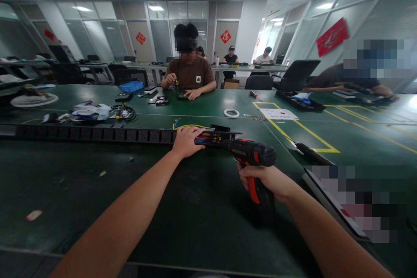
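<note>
A long black power strip [97,134] lies across the green table [182,208]; its right end is open and shows coloured wires [202,138]. My left hand [186,140] rests on that end, fingers curled over the strip and pressing it down. My right hand [265,178] grips the handle of a black and orange cordless drill [252,156]. The drill's nose points left at the strip's open end, close to my left fingertips.
Across the table a person in a brown shirt [190,74] works on small parts. A white tape roll [231,113], a sheet of paper [279,114], a blue bin [131,86], cables [124,113] and a black tool [308,151] lie about. Another person sits at right.
</note>
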Motion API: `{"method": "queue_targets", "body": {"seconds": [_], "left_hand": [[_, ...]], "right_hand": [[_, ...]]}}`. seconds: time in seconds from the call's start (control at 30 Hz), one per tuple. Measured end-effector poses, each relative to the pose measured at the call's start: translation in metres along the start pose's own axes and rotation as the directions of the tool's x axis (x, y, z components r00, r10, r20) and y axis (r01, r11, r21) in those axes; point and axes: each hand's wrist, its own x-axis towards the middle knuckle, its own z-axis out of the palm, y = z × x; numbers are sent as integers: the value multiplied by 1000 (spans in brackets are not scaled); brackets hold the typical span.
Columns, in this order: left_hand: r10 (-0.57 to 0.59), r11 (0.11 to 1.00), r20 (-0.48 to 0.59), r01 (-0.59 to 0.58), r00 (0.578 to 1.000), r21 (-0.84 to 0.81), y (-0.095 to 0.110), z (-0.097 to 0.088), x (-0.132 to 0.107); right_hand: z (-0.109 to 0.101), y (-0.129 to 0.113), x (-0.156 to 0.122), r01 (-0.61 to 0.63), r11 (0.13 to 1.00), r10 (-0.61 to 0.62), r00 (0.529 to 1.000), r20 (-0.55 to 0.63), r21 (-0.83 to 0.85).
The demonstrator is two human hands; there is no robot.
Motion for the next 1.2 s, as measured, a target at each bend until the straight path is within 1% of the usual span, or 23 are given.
{"method": "queue_targets", "body": {"seconds": [0.33, 0.47, 1.2], "left_hand": [[0, 1000, -5, 0, 1000, -3, 1, -1, 0], [7, 1000, -10, -7, 1000, -7, 0, 0, 0], [15, 1000, -24, -15, 1000, -9, -1, 2, -1]], "right_hand": [[-4, 5, 3, 11, 1000, -11, 1000, 10, -1], [-4, 6, 4, 24, 1000, -24, 999, 34, -4], [-2, 2, 2, -1, 1000, 1, 1000, 9, -18]]}}
